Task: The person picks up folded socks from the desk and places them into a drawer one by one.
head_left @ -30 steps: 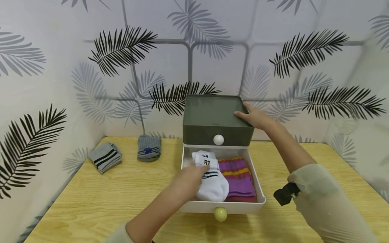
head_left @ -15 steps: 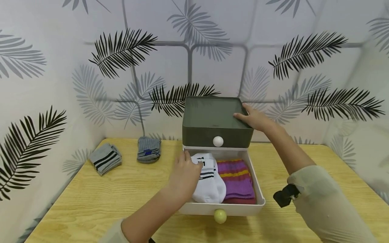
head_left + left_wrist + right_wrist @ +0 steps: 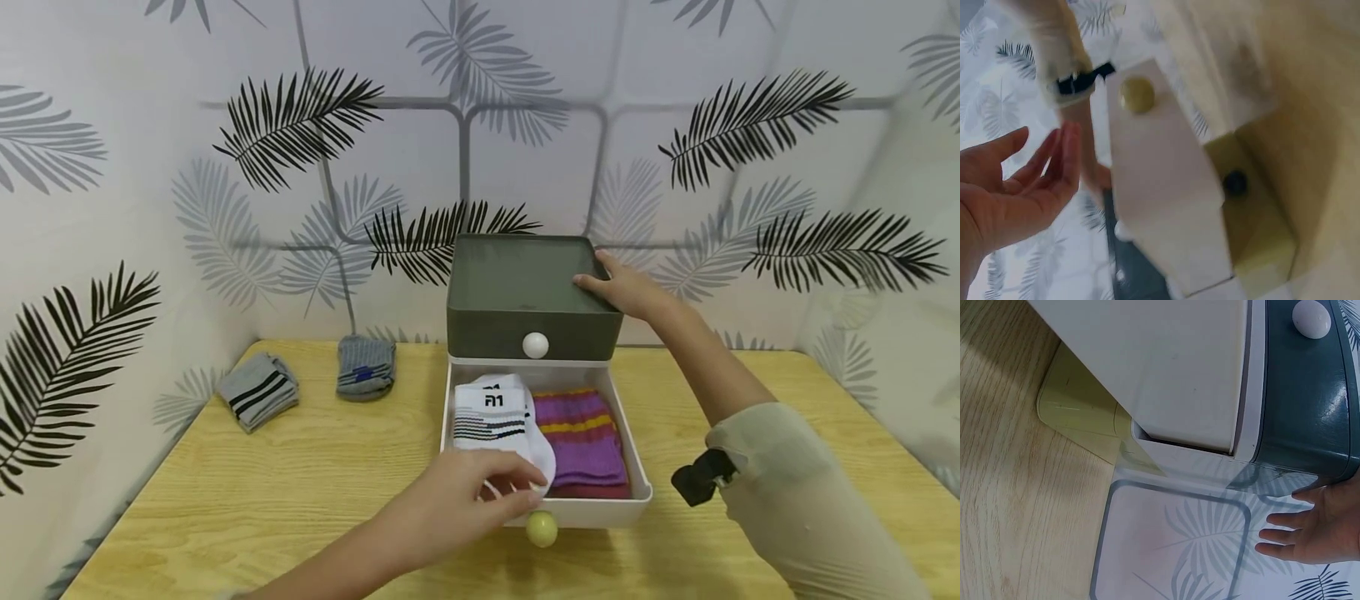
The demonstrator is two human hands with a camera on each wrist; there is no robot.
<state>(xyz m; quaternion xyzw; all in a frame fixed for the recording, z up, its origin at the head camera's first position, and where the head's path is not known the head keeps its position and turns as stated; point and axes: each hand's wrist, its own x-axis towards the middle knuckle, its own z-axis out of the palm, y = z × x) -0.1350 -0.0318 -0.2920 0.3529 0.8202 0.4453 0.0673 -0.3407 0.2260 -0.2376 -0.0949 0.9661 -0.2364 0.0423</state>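
Observation:
A small drawer cabinet with a dark grey-green top drawer [image 3: 487,333] and a white knob [image 3: 536,345] stands mid-table. Below, a white drawer [image 3: 600,512] is pulled out, with a yellow knob [image 3: 542,529]. Inside it, folded white socks [image 3: 491,412] with dark stripes lie at the left, beside purple socks [image 3: 581,442] with orange stripes. My left hand [image 3: 453,504] hovers over the drawer's front left corner, fingers loosely bent and holding nothing. Its fingertips overlap the white socks' toe end. My right hand [image 3: 626,287] rests on the cabinet's top right edge, fingers straight [image 3: 1282,534] along its side.
To the left on the wooden table [image 3: 315,483] lie grey socks [image 3: 258,392] with black stripes and grey socks [image 3: 365,371] with a blue patch. A yellow bottom drawer [image 3: 1079,394] sits beneath the white one. A leaf-patterned wall [image 3: 420,167] stands close behind the cabinet.
My left hand has let go of the white socks, lifted at their left side and moved toward the drawer's front. The socks now lie further left in the drawer. The right hand has stayed put.

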